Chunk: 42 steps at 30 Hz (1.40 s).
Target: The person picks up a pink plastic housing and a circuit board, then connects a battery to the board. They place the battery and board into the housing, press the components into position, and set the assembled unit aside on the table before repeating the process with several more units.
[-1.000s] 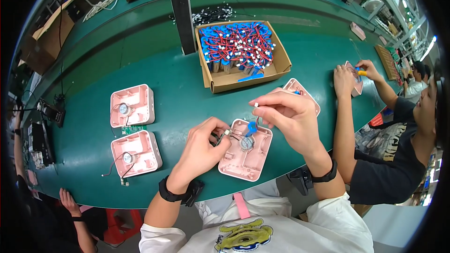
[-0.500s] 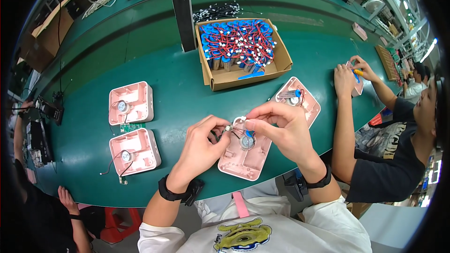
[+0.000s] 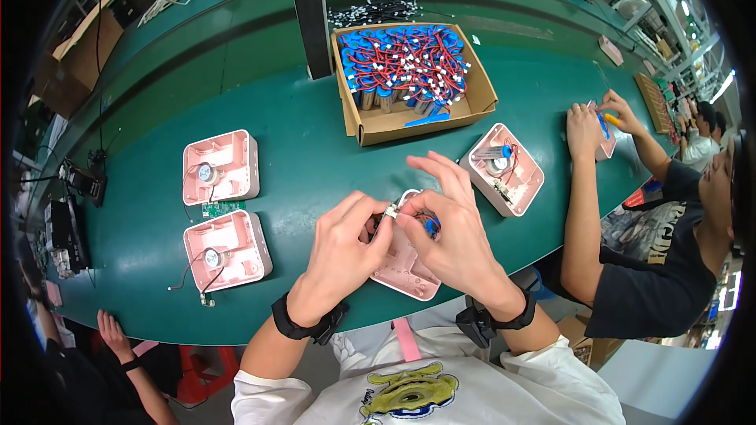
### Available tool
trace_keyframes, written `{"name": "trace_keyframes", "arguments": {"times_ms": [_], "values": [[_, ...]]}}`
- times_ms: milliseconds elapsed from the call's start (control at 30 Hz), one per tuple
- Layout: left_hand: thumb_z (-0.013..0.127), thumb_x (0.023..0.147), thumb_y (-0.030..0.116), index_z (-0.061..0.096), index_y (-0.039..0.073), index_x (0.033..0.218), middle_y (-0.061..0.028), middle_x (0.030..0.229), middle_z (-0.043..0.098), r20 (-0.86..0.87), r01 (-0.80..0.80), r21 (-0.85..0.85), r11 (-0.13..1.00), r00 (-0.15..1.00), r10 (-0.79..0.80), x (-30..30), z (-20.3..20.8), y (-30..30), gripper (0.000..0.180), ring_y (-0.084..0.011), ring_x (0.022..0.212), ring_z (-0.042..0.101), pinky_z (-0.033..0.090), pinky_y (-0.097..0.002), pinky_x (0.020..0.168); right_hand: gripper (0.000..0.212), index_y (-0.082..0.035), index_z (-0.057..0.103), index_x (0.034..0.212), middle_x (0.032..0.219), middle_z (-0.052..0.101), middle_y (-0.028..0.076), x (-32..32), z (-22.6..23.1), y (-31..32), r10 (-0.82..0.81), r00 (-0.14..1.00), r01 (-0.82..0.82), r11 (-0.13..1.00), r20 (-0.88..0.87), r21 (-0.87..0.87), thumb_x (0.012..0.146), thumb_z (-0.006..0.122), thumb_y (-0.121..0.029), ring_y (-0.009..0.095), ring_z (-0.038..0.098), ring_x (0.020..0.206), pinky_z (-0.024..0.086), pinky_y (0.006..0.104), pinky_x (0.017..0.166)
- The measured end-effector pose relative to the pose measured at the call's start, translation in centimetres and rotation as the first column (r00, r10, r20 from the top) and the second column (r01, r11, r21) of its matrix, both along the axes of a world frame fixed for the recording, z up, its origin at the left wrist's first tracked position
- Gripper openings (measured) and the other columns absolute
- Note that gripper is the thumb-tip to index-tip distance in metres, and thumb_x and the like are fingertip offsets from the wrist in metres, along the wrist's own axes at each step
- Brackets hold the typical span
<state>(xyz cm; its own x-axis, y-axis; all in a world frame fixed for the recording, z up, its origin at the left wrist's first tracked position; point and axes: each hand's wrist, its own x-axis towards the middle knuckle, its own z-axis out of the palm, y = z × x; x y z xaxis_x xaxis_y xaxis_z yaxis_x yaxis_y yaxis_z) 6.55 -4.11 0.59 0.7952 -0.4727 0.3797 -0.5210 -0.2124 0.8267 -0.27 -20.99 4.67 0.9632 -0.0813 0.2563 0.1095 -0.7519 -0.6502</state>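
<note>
In front of me a pink plastic housing (image 3: 405, 279) lies on the bench, mostly covered by my hands. Above its far part, my left hand (image 3: 340, 240) pinches a small circuit board with a white socket (image 3: 391, 211); most of the board is hidden by the fingers. The thumb and forefinger of my right hand (image 3: 455, 244) close at that socket, on a small white wire connector, its other fingers spread. Whether the connector is seated cannot be made out. Red wires and a blue-ended battery (image 3: 432, 226) show between my right fingers.
Beyond my hands stands a cardboard box (image 3: 421, 132) of blue batteries with red wires, beside a dark post (image 3: 309, 16). Another pink housing (image 3: 520, 203) sits at right, two more (image 3: 253, 165) (image 3: 264, 248) at left, near a green circuit board (image 3: 223, 208). A co-worker's hands (image 3: 584, 130) work at far right.
My right hand has come left and closer to me, bringing the white connector to the board's socket. Its other fingers have lifted and spread. My left hand has barely shifted.
</note>
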Motion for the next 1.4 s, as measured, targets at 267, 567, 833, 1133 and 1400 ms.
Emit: {"name": "trace_keyframes", "arguments": {"times_ms": [267,567,833,1133,1400], "values": [[0.075,0.084,-0.008,0.071,-0.006,0.097,-0.0112,0.084,0.069,0.041,-0.003,-0.008,1.0,0.999,0.003,-0.3,0.1,0.0,0.014,-0.0147,0.059,0.062,0.049,-0.0284,0.054,0.005,-0.001,0.071,0.088,0.15,0.056,0.02,-0.1,-0.3,0.3,-0.025,1.0,0.025,0.998,-0.001,0.062,0.084,0.073,0.0,0.045,0.041,0.149,0.038,0.0525,0.118],[0.074,0.088,-0.005,0.069,-0.004,0.098,-0.0109,0.085,0.064,0.115,0.046,-0.012,0.999,0.992,-0.044,-0.1,-0.1,-0.1,0.012,-0.0208,0.056,0.062,0.05,-0.0349,0.052,0.007,-0.001,0.067,0.085,0.149,0.056,0.02,0.3,-0.8,0.9,-0.046,0.999,0.047,0.991,-0.01,0.122,0.083,0.07,0.005,0.045,0.043,0.148,0.04,0.052,0.117],[0.07,0.089,-0.005,0.069,-0.004,0.097,-0.0104,0.084,0.061,-0.061,0.091,0.036,0.995,0.994,-0.088,0.0,2.3,0.6,0.008,-0.0197,0.057,0.064,0.051,-0.035,0.054,0.028,-0.003,0.068,0.109,0.156,0.048,0.023,-1.1,-1.3,0.5,-0.015,0.997,0.015,1.0,0.08,0.001,0.083,0.079,-0.004,0.048,0.039,0.15,0.038,0.0558,0.117],[0.063,0.099,0.003,0.071,-0.008,0.095,-0.0082,0.083,0.063,-0.58,0.4,0.134,0.907,0.773,-0.255,1.2,3.7,2.0,0.015,-0.0143,0.062,0.066,0.057,-0.0275,0.056,0.101,-0.012,0.041,0.159,0.167,0.024,0.031,-8.2,-2.1,5.2,-0.149,0.988,0.133,0.95,-0.037,-0.284,0.072,0.091,-0.022,0.058,0.024,0.153,0.026,0.0688,0.12],[0.071,0.097,0.01,0.074,-0.003,0.099,-0.0127,0.082,0.064,-0.216,0.128,0.259,0.957,0.974,-0.072,-0.8,5.4,2.1,0.014,-0.0199,0.067,0.065,0.052,-0.0331,0.063,0.101,-0.016,0.05,0.156,0.166,0.036,0.023,-6.5,-3.1,-3.3,-0.104,0.993,0.118,0.884,0.055,-0.453,0.064,0.092,-0.011,0.048,0.034,0.154,0.027,0.0681,0.121]]}}
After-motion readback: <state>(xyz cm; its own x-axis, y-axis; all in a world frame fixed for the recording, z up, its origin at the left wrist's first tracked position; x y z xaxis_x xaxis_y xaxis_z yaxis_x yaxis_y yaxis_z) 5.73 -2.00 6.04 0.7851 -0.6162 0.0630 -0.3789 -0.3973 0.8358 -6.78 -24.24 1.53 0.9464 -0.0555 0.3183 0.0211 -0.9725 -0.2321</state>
